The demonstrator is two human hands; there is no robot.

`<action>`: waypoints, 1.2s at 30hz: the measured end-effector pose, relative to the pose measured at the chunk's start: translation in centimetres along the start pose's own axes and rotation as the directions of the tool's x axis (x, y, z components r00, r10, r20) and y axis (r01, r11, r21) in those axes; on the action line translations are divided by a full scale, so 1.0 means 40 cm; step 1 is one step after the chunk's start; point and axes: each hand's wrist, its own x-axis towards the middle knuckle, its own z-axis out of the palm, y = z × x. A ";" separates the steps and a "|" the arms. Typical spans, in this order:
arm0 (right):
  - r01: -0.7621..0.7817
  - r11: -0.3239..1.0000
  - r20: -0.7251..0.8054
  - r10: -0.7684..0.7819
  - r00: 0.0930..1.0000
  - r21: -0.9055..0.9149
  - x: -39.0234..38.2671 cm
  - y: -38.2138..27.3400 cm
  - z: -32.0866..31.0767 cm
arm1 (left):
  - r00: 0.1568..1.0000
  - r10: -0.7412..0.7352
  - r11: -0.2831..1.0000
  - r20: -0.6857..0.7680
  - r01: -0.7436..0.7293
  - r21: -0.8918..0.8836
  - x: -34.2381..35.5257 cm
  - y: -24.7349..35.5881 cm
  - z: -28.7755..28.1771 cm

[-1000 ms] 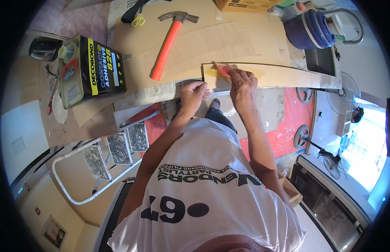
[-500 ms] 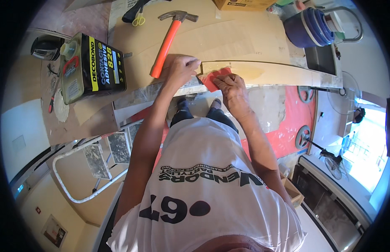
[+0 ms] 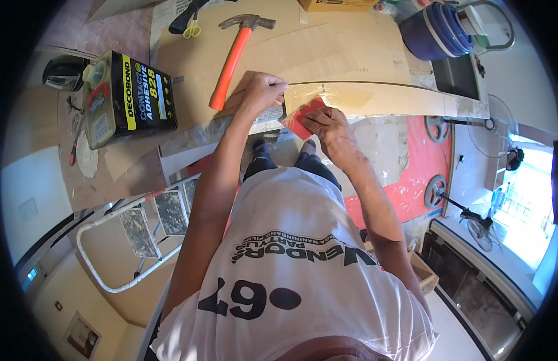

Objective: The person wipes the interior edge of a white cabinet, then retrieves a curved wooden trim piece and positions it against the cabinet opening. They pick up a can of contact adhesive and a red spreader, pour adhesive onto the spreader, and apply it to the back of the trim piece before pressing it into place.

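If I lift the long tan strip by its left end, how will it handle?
The strip will probably sag, being long, narrow and seemingly thin. It looks fairly light for its length, for the same thinness. Its left end may feel slick or tacky: a glossy film shows there, beside the red spreader.

Bright daylight from the window (image 3: 525, 210) on your right, a pale-splashed red floor (image 3: 405, 204) below you.
The window is nearly washed out to white, with faint bars showing; near it stand a fan (image 3: 476, 224) and a second fan (image 3: 468, 122), both on round grey bases. Part of the floor ahead of your shirt is covered by a greyish sheet (image 3: 384, 150). To your left you have a stepladder (image 3: 140, 231) with paint-spotted treads and, farther back, a cream wall (image 3: 56, 301) bearing a framed picture (image 3: 83, 338).
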 end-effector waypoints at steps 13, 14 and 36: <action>-0.245 0.968 -0.303 0.220 0.927 -0.047 0.003 0.126 -0.052 | 1.000 0.011 0.997 -0.005 -0.012 -0.074 -0.002 -0.008 0.003; -0.255 0.965 -0.313 0.224 0.923 -0.060 -0.001 0.127 -0.040 | 1.000 0.016 0.997 -0.004 -0.017 -0.076 -0.003 -0.014 0.004; -0.258 0.959 -0.319 0.210 0.924 -0.117 0.012 0.100 0.016 | 0.993 0.067 0.996 -0.102 -0.060 0.068 -0.002 -0.029 0.029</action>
